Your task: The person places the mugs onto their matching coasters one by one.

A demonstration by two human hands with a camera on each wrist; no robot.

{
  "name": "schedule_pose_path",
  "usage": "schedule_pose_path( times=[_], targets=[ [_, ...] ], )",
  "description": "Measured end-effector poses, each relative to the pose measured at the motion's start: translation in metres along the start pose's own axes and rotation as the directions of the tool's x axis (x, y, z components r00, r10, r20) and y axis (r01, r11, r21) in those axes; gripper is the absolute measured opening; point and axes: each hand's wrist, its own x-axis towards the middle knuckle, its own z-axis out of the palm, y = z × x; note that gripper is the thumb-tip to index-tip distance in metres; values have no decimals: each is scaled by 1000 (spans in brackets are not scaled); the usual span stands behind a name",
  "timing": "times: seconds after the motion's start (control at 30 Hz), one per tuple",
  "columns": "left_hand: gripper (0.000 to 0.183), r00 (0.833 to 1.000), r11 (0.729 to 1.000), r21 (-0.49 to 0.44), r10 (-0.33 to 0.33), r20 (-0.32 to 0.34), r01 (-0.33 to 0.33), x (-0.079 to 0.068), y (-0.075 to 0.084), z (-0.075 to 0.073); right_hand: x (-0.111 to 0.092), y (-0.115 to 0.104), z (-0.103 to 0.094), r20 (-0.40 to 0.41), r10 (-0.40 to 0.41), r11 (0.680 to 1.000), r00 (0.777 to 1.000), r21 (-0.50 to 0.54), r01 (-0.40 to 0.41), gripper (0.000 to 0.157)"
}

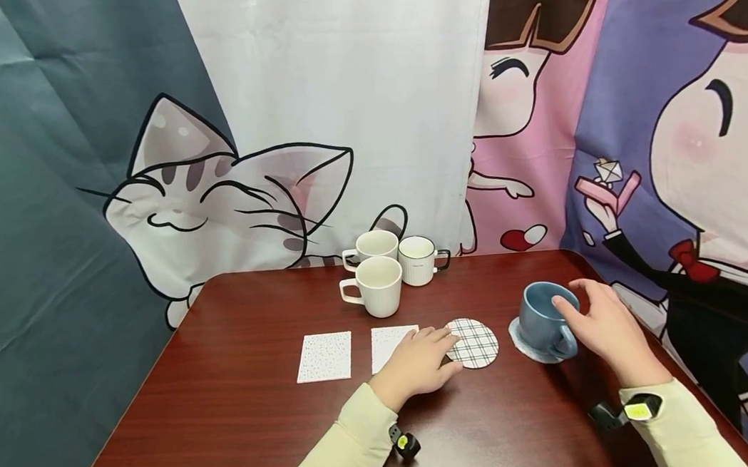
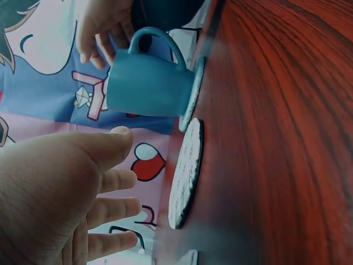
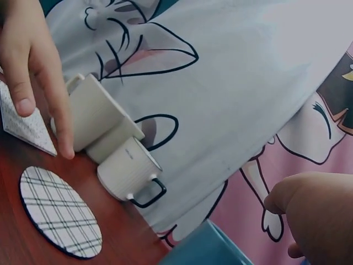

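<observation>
Nearest my vantage, the two pale sleeves (image 1: 348, 442) run in over the dark red-brown table (image 1: 231, 414), each wrist wearing a small black camera (image 1: 408, 446) with a yellow-green patch. At the end of one, I have the left hand (image 1: 420, 363) released, palm down, fingers loosely extended and holding nothing; the left wrist view shows it raised above the tabletop. From the head it overlaps part of one square coaster (image 1: 388, 343) and the edge of the plaid round coaster (image 1: 476, 343), while a second, speckled square (image 1: 325, 356) lies flat to their left. Over on my right, the right hand (image 1: 611, 330) is unclenched too, thumb and fingers parted just beside the rim of the blue mug (image 1: 540, 327); I cannot tell whether a fingertip touches it, but nothing is gripped. That mug stands upright on a pale blue coaster (image 1: 527, 350), near the table's right side, its handle turned toward me. Farther back I see a plain white mug (image 1: 380, 290), then a ribbed one with a black handle (image 1: 417, 265), and another white one (image 1: 377, 245) partly hidden behind the first. Past the far edge hangs a cartoon-printed backdrop (image 1: 339, 85).
</observation>
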Motion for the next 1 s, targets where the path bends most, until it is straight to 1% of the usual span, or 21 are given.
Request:
schedule_pose_path(
  times=[0.17, 0.33, 0.47, 0.57, 0.8, 1.0],
  targets=[
    [51, 1000, 1000, -4, -5, 17, 5, -5, -3, 4, 11, -8, 3, 28, -29, 1000, 999, 5, 29, 66],
    [50, 1000, 1000, 9, -6, 21, 6, -8, -6, 11, 23, -18, 7, 30, -33, 999, 999, -2, 33, 67],
    [50, 1000, 1000, 1, -4, 19, 4, -10, -7, 10, 37, -31, 10, 43, -32, 999, 999, -18, 33, 68],
    [49, 1000, 1000, -5, -2, 18, 2, -12, -8, 9, 48, -40, 14, 63, -48, 998, 997, -25, 49, 69],
    [48, 1000, 1000, -7, 11, 9, -11, -19, -13, 6, 74, -57, 31, 102, -76, 997, 992, -1, 76, 68],
    [47, 999, 999, -7, 32, -21, -32, -22, -17, 9, 92, -74, 52, 118, -83, 997, 990, 18, 81, 61]
  ],
)
